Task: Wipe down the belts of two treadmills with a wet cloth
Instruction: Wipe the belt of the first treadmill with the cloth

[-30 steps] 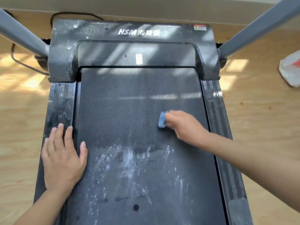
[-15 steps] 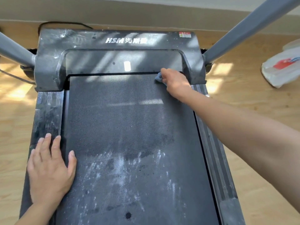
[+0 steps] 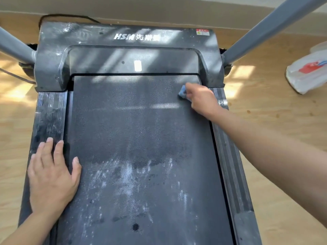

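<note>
A black treadmill belt runs down the middle of the head view. Its far half looks dark and damp; the near half carries white dusty smears. My right hand grips a small blue cloth and presses it on the belt's far right corner, close to the grey motor cover. My left hand lies flat, fingers straight, across the left side rail and the belt's left edge.
Two grey uprights rise from either side of the motor cover. A white plastic bag lies on the wooden floor at the right. A black cable loops behind the treadmill. The right side rail borders the belt.
My right hand carried the cloth from mid-belt up to the front edge, then drew it a little back and to the right. My left hand stayed flat on the left rail.
</note>
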Tool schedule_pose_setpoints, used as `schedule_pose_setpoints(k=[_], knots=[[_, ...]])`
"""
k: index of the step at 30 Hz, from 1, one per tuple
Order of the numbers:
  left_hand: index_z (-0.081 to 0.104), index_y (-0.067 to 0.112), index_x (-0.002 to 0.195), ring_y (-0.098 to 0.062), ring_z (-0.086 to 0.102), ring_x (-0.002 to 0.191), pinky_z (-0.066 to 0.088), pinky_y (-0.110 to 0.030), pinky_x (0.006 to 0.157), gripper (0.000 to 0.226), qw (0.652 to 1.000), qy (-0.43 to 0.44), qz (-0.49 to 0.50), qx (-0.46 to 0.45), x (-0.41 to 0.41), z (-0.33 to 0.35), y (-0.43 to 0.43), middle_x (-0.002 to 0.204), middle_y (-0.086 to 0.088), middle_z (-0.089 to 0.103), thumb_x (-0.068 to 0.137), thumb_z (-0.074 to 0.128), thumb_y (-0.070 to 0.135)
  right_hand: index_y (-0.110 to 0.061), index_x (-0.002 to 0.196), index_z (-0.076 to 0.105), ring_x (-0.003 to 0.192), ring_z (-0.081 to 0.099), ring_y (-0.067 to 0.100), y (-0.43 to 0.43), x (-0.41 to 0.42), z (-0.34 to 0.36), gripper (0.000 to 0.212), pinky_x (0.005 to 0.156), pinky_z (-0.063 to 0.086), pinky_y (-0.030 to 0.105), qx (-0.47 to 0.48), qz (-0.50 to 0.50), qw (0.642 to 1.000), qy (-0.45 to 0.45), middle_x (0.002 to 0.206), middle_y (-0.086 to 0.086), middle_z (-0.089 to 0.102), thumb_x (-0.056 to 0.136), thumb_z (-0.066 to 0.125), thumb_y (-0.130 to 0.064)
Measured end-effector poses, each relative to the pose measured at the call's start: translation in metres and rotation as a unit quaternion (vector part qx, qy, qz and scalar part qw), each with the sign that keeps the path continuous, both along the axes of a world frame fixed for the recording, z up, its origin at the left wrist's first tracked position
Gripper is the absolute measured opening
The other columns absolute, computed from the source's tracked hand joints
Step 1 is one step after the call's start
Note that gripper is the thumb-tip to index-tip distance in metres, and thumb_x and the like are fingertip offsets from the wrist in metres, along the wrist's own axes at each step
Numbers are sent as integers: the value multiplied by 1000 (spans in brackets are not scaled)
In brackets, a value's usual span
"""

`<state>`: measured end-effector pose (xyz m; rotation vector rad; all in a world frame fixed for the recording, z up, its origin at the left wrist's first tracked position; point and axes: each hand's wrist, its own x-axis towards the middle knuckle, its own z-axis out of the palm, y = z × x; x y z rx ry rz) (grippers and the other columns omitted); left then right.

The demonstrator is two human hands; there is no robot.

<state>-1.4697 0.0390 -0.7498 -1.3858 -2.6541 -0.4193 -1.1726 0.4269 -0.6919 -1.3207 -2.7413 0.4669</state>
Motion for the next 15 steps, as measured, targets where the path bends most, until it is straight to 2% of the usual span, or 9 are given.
schedule_pose_setpoints(k=[3, 5, 8, 10, 12, 15], knots=[[41, -4, 153, -51, 28, 153, 7, -48, 131, 68, 1000, -11, -7, -9, -7, 0, 5, 163, -29, 34, 102, 40, 42, -20, 95, 48, 91, 61, 37, 42, -23, 7, 10, 75, 52, 45, 2, -77, 993, -92, 101, 8, 63, 98, 52, -12], [41, -4, 153, -50, 28, 153, 12, -53, 131, 68, 1000, -7, -5, -13, -5, 1, 5, 162, -30, 34, 102, 40, 41, -16, 99, 48, 88, 60, 38, 30, -21, 9, 6, 72, 51, 45, 13, -79, 993, -83, 103, 11, 63, 97, 51, -10], [44, -5, 149, -52, 34, 148, 26, -64, 122, 67, 999, -1, 5, -31, 5, 5, 3, 158, -31, 37, 99, 42, 39, -19, 103, 50, 92, 60, 36, -27, 15, 5, 16, 69, 51, 45, 29, -24, 998, -58, 107, 6, 62, 93, 49, -6], [46, -6, 144, -50, 39, 142, 33, -66, 114, 67, 999, -8, -9, -47, 2, 12, 18, 153, -28, 39, 94, 43, 38, -25, 101, 45, 90, 56, 31, -84, 52, -2, 20, 67, 52, 46, 19, 23, 997, -69, 103, -1, 57, 94, 49, -6], [45, -2, 147, -45, 40, 144, 33, -63, 118, 66, 995, -28, -84, -54, -10, 16, 36, 158, -22, 39, 94, 44, 37, -28, 95, 36, 82, 49, 26, -147, 76, -5, 29, 59, 49, 43, 7, 99, 992, -78, 95, -5, 48, 94, 55, -6], [42, 4, 157, -39, 38, 152, 25, -57, 128, 64, 981, -5, -181, -72, -20, 10, 45, 167, -17, 35, 101, 41, 34, -27, 94, 36, 78, 44, 21, -193, 73, -13, 35, 53, 45, 38, -20, 212, 974, -72, 92, -7, 43, 90, 61, -4]])
